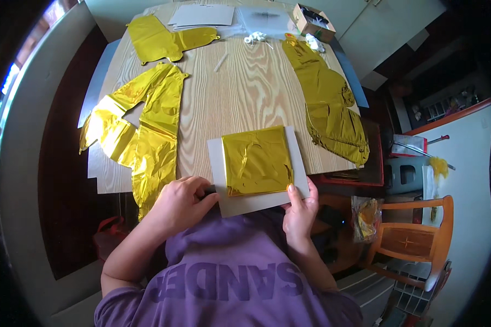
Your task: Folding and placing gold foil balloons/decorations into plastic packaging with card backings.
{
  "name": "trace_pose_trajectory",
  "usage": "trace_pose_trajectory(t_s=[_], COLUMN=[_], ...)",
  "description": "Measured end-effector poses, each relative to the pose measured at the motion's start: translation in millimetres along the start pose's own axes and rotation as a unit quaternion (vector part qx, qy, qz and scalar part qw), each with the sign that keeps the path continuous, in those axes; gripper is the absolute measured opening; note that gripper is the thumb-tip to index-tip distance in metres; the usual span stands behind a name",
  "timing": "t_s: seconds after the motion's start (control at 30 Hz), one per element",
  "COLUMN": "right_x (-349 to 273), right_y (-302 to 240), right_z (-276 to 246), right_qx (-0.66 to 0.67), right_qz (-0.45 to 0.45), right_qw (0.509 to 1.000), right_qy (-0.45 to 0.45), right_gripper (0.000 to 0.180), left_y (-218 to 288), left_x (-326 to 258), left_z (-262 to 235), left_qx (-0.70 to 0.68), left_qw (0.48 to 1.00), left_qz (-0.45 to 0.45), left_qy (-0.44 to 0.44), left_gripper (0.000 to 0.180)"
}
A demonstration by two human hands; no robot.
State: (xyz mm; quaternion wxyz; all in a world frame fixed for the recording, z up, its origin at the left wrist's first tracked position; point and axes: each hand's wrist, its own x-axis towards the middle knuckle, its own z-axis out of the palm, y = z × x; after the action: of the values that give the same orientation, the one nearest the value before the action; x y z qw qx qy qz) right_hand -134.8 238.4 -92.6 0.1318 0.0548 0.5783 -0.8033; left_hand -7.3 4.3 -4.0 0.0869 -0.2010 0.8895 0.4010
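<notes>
A gold foil balloon [257, 162], folded into a flat square, lies on a grey card [240, 205] at the table's near edge. My right hand [301, 210] grips the card's lower right corner, the thumb pressing on top at the foil's corner and the fingers behind. Beside the card's left edge, my left hand [183, 203] is closed, its thumb pointing at the card. A small dark thing [209, 189] shows between its fingers; its kind is hidden.
Flat gold foil balloons [158, 114] spread over the left side of the wooden table [245, 92], another [333, 103] along the right. At the back are white cards [204, 15], clear plastic bags [264, 20] and a cardboard box [313, 23]. A wooden chair [414, 240] stands right.
</notes>
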Motion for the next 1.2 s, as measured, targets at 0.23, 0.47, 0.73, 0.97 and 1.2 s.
trace_pose_trajectory(t_s=[0.23,0.47,0.73,0.97,1.2], right_x=[0.9,2.6,9.5,10.7,5.9], right_y=[8.7,4.0,2.2,0.5,-14.8], right_z=[-11.2,-6.3,-4.0,-5.5,4.2], right_qx=[0.009,0.032,0.021,0.067,0.164], right_qz=[0.035,0.045,0.015,0.045,0.115], right_qw=[0.999,0.998,0.999,0.996,0.979], right_qy=[-0.018,-0.025,-0.033,-0.033,-0.040], right_gripper=[0.034,0.028,0.026,0.027,0.029], left_y=[-2.6,-1.3,31.4,37.3,35.9], left_x=[19.1,88.0,165.2,172.1,171.8], left_z=[24.8,2.4,-4.8,-9.6,-11.3], left_qx=[0.152,0.079,-0.034,-0.008,-0.024], left_qw=[0.952,0.948,0.978,0.987,0.991], left_qz=[0.207,0.291,0.200,0.124,0.087], left_qy=[0.169,0.105,-0.053,-0.101,-0.094], left_gripper=[0.066,0.070,0.062,0.042,0.037])
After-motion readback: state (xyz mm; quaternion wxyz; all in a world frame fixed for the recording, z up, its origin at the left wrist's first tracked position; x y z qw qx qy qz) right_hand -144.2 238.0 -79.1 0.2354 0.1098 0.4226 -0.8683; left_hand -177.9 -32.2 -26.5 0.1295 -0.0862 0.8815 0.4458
